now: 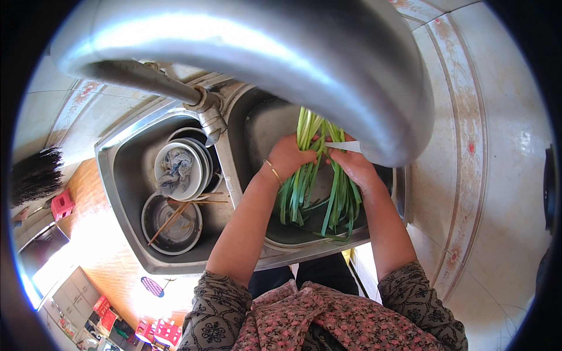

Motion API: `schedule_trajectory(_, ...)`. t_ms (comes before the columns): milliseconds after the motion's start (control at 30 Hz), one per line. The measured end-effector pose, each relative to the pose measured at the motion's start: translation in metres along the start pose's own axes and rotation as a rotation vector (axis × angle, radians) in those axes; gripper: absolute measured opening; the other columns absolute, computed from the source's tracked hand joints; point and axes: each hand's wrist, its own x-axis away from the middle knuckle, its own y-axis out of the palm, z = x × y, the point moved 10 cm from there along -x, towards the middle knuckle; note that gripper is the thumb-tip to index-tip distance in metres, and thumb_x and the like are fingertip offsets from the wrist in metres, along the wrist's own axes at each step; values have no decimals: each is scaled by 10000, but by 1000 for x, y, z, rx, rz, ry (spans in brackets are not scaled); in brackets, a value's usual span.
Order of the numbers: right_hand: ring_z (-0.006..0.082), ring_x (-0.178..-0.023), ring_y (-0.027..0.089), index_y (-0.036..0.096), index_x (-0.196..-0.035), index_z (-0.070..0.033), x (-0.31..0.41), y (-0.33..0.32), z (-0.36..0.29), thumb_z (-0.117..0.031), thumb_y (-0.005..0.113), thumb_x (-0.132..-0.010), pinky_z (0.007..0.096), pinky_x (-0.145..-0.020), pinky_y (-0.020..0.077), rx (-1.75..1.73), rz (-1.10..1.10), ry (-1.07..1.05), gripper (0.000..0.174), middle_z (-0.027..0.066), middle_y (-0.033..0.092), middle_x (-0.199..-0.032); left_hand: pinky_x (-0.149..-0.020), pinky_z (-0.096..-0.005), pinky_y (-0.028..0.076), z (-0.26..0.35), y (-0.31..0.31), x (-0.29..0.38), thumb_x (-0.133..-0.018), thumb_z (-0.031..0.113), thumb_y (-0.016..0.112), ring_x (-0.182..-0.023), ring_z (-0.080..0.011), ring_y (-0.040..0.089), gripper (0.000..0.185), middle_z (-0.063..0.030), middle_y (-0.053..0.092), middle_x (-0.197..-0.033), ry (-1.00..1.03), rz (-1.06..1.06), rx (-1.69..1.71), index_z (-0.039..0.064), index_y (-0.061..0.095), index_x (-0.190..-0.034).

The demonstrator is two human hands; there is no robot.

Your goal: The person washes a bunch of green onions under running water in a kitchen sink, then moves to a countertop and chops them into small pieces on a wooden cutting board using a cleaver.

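Note:
Over the right basin (265,118) of a stainless steel double sink, my left hand (290,153) grips a bunch of long, flat-leaved greens (300,188) that look like garlic chives. Their pale stems point away from me and the green leaf ends hang toward the basin's near side. My right hand (354,166) holds another part of the greens (340,197), close beside the left. A narrow whitish wedge (344,146), apparently water from the faucet, reaches the greens between my hands. Some fingers are hidden behind the stalks. A thin bangle (273,171) circles my left wrist.
The large metal faucet spout (263,57) arches close over the right basin and hides its far part. In the left basin (131,175) stand stacked bowls (199,160) with a crumpled cloth (175,169), a metal pan (171,234) and chopsticks (169,223). A tiled wall (505,131) rises at right.

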Motion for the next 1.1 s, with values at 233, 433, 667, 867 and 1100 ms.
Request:
schedule_trajectory(233,174,-728,599,535,-1023,19,-3,-6,10,-57,599,-759,290,-639,482,138,63,-71,282,79,596,-859,-684,-278,488,-8,6,3,-683,125,632,-702,-154,633,392,-106,659,-776,15,37,76,4,597,-1053)
schedule_trajectory(433,168,-782,598,562,-1030,4,0,-10,9,-129,621,-779,284,-672,479,-58,120,1,290,73,620,-902,-668,-289,488,-8,11,5,-710,104,618,-697,-156,632,369,-97,660,-798,-13,3,161,-4,584,-1061)
schedule_trajectory(667,119,-820,580,567,-1096,-5,7,8,-10,-166,648,-792,268,-732,459,-157,9,201,354,72,625,-941,-760,-268,451,-4,21,20,-790,68,580,-803,-145,581,263,-64,625,-905,-72,-48,437,-3,597,-1043)
schedule_trajectory(867,118,-735,584,580,-927,-24,16,2,-13,-154,656,-780,245,-638,456,-217,30,186,210,37,606,-810,-758,-262,451,-34,8,10,-843,144,547,-837,-144,555,220,-34,601,-889,-219,58,848,35,639,-1010)
schedule_trajectory(1100,110,-697,549,573,-928,-22,19,16,-2,-55,688,-743,240,-609,438,-148,-71,188,221,37,589,-825,-701,-285,492,-23,28,3,-859,135,581,-800,-171,601,221,-73,629,-904,-181,-72,1013,17,614,-1043)
